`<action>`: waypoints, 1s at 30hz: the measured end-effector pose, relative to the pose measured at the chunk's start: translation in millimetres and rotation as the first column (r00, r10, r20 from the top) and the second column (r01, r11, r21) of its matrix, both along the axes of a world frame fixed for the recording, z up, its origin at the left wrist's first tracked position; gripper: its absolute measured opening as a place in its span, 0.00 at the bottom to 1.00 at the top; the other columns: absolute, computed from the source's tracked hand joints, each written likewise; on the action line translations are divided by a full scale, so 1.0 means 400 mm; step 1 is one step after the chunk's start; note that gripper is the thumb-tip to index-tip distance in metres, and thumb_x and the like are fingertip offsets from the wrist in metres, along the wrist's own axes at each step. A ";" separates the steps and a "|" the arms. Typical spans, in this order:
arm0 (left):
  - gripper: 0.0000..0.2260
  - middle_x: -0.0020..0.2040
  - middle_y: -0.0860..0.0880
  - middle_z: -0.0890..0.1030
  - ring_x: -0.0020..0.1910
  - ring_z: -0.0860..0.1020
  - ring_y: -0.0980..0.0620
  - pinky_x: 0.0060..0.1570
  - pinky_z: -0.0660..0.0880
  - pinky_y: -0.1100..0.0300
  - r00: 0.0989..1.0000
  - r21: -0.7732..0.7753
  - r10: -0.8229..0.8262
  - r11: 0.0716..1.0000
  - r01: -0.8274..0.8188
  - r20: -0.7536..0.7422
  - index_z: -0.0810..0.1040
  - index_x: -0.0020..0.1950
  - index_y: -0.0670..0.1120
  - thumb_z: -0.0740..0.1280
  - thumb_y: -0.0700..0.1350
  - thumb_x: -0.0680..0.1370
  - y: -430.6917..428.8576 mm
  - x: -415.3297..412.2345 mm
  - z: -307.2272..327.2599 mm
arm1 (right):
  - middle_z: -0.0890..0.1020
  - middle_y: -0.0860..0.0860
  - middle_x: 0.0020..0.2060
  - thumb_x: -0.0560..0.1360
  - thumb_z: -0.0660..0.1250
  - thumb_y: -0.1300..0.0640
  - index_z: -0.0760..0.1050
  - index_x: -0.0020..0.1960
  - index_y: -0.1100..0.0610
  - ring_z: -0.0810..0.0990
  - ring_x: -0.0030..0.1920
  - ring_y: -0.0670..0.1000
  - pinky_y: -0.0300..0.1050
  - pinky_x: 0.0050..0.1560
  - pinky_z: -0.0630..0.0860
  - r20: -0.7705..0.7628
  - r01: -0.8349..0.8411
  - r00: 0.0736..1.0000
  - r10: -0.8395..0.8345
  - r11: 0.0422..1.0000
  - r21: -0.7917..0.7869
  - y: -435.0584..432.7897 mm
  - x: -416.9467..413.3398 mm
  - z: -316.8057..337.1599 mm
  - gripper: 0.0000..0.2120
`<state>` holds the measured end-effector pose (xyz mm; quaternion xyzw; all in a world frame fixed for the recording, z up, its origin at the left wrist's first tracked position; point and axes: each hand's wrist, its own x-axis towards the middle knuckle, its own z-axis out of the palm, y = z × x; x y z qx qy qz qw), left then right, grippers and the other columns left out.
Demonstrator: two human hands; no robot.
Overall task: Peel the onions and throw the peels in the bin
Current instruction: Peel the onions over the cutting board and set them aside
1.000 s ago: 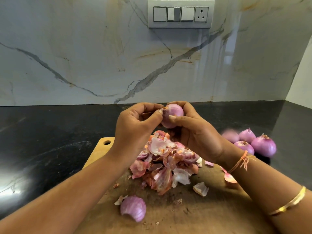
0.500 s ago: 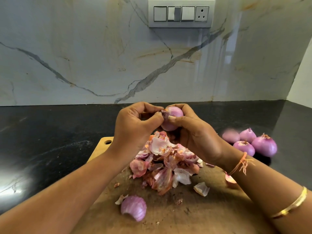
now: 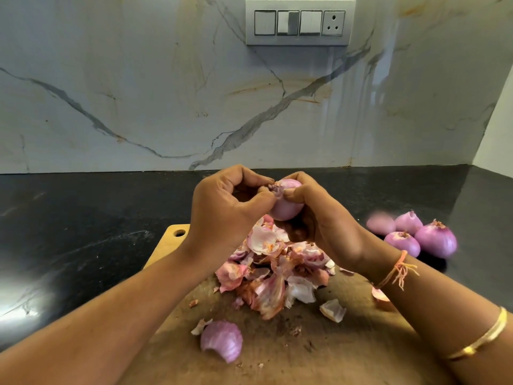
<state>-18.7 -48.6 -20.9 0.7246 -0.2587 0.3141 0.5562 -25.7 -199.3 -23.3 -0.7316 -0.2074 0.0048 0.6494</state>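
My right hand (image 3: 324, 226) grips a small purple onion (image 3: 286, 207) above the wooden cutting board (image 3: 327, 354). My left hand (image 3: 230, 209) pinches the dry tip of that onion with thumb and fingertips. Under both hands lies a heap of pink and white onion peels (image 3: 274, 270). One larger curved purple peel (image 3: 222, 340) sits alone near the board's front. Several peeled onions (image 3: 416, 236) are grouped on the black counter to the right. No bin is in view.
The black stone counter (image 3: 83, 232) stretches left and behind the board. A marble backsplash with a switch panel (image 3: 299, 22) rises at the back. Small peel scraps (image 3: 333, 309) lie on the board's right side.
Both hands stay at the onion; the left thumb and fingers have closed tighter on its tip and the onion has turned slightly in the right hand.
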 end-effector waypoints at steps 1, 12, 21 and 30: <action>0.04 0.36 0.57 0.83 0.36 0.82 0.58 0.36 0.77 0.68 1.000 -0.009 -0.001 1.000 0.001 -0.008 0.81 0.40 0.51 0.69 0.43 0.69 -0.001 0.000 -0.001 | 0.73 0.53 0.38 0.68 0.58 0.47 0.67 0.53 0.57 0.69 0.32 0.45 0.42 0.33 0.65 -0.009 -0.008 1.000 0.008 1.000 0.021 0.001 0.001 -0.001 0.17; 0.04 0.36 0.53 0.84 0.38 0.81 0.58 0.39 0.77 0.66 0.972 -0.192 -0.170 0.972 0.138 -0.163 0.81 0.39 0.48 0.69 0.40 0.69 -0.004 0.003 -0.003 | 0.73 0.50 0.29 0.66 0.57 0.48 0.72 0.47 0.58 0.66 0.29 0.46 0.39 0.31 0.63 -0.176 -0.094 0.975 0.136 0.969 0.228 0.000 0.002 -0.001 0.16; 0.09 0.35 0.52 0.83 0.38 0.80 0.58 0.42 0.77 0.65 0.939 -0.302 -0.260 0.935 0.186 -0.227 0.80 0.39 0.44 0.66 0.32 0.74 -0.012 0.000 0.000 | 0.68 0.51 0.27 0.68 0.58 0.48 0.72 0.45 0.61 0.60 0.29 0.48 0.43 0.33 0.57 -0.252 -0.168 0.934 0.253 0.934 0.316 0.000 -0.003 0.005 0.17; 0.08 0.37 0.52 0.83 0.41 0.81 0.56 0.44 0.77 0.63 0.934 -0.318 -0.270 0.929 0.189 -0.232 0.80 0.41 0.44 0.66 0.33 0.75 -0.012 0.001 0.001 | 0.67 0.53 0.29 0.70 0.55 0.47 0.71 0.49 0.62 0.61 0.28 0.47 0.40 0.31 0.58 -0.315 -0.231 0.846 0.429 0.830 0.508 0.000 0.001 0.007 0.19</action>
